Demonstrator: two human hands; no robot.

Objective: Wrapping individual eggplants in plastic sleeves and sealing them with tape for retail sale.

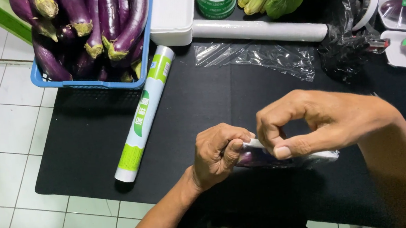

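While both hands work low over the black mat (90,141), the wrapped eggplant tray (288,158) sits under them: left hand (215,155) pinches its left end, right hand (314,122) fingers curled, thumb pressing its top edge.

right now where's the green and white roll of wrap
In the head view the green and white roll of wrap lies slanted on the black mat, left of the left hand, its upper end by the blue basket of eggplants.
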